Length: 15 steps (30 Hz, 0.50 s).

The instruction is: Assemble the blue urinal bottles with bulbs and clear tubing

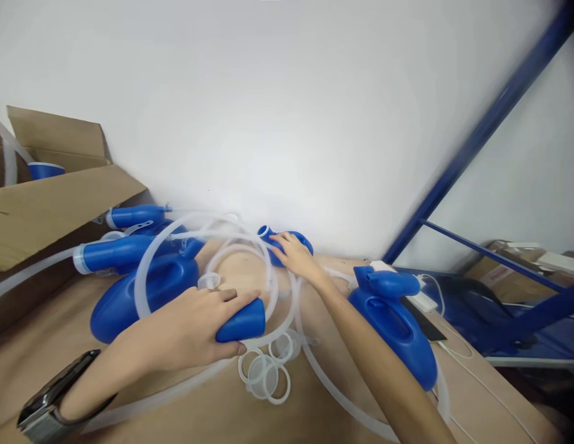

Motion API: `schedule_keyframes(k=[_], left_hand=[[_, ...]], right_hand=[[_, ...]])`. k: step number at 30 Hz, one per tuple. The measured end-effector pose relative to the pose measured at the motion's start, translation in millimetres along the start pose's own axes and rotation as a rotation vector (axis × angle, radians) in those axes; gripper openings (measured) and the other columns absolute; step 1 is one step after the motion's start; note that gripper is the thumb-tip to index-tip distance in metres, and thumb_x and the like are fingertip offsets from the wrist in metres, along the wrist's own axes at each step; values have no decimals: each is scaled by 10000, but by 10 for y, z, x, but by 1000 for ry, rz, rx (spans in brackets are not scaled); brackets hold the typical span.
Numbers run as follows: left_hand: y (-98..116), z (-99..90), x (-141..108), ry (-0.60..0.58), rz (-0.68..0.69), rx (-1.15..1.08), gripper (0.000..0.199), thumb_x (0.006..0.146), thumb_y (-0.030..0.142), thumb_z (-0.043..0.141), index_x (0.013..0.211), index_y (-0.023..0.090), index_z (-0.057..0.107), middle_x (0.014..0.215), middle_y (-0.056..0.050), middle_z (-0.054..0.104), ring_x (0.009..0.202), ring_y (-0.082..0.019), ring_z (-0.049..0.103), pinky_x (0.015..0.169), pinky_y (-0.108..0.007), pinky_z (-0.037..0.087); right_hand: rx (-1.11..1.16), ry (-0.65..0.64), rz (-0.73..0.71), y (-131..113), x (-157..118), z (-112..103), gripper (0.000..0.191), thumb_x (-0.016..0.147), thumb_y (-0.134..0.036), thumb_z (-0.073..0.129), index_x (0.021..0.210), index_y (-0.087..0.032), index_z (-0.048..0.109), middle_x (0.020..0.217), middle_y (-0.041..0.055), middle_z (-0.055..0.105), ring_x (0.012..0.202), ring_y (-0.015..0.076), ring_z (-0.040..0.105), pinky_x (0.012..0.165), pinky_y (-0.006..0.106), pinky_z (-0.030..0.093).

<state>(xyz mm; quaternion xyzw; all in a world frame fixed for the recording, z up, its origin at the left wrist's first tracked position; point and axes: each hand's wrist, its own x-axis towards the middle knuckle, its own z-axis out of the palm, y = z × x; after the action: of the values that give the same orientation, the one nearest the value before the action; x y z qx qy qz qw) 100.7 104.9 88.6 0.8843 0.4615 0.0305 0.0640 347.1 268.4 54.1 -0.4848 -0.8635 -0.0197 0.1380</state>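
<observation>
Left hand [206, 324], fingers curled round blue cylinder [245, 322]; right hand [295, 254], fingers part-spread on blue bottle [305, 242], grip unclear

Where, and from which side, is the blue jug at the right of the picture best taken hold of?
Probably from above, by the strip beside the long slot: the blue jug has that opening facing up, while its near end is broad and rounded.

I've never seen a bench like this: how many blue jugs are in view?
3 clearly visible: the left jug, the far jug touched by the right hand, and the right jug. More may be hidden behind the left one.
</observation>
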Motion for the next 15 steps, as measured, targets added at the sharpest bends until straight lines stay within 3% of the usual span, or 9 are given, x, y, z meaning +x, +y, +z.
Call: schedule_keyframes(k=[3, 6, 10, 13, 15], left_hand=[[-69, 18, 32, 18, -37, 81, 690, 941, 503, 629, 1583, 297, 481, 1385, -163, 693, 1097, -406, 741, 864, -477, 571], [-190, 20, 10, 37, -46, 99, 667, 943, 488, 618, 1567, 300, 478, 1374, -157, 690, 1077, -398, 744, 843, -468, 567], [-257, -28, -50, 47, -37, 63, 606, 922, 471, 658, 1488, 295, 530, 1284, -132, 712, 1007, -380, 747, 796, -442, 544], [-169, -41, -64, 49, 30, -28, 530, 907, 481, 700, 1387, 283, 591, 1211, -99, 715, 1000, -357, 735, 786, -415, 523], [-94, -25, -52, 63, 99, -114, 531, 902, 511, 720, 1375, 310, 586, 1228, -69, 706, 991, -327, 729, 774, -391, 515]], right_hand=[[-81, -8, 38, 24, 584, 175, 441, 1092, -344, 501, 1498, -180, 548, 1605, 220, 447, 1488, 386, 432, 1139, 561, 456], [-136, -86, 9, 61, 935, 270, 330, 1074, -344, 534, 1343, -213, 671, 1495, 210, 544, 1337, 388, 591, 1041, 530, 532], [-171, -157, -38, 147, 1094, 306, 307, 1077, -350, 512, 1237, -193, 722, 1411, 199, 588, 1120, 321, 725, 976, 429, 556], [-145, -156, -51, 221, 1073, 330, 338, 1087, -373, 487, 1273, -190, 702, 1439, 195, 584, 1161, 326, 714, 1008, 415, 532], [-103, -133, -37, 277, 1032, 363, 411, 1090, -420, 483, 1416, -204, 608, 1452, 186, 597, 1216, 339, 693, 1032, 426, 517]])
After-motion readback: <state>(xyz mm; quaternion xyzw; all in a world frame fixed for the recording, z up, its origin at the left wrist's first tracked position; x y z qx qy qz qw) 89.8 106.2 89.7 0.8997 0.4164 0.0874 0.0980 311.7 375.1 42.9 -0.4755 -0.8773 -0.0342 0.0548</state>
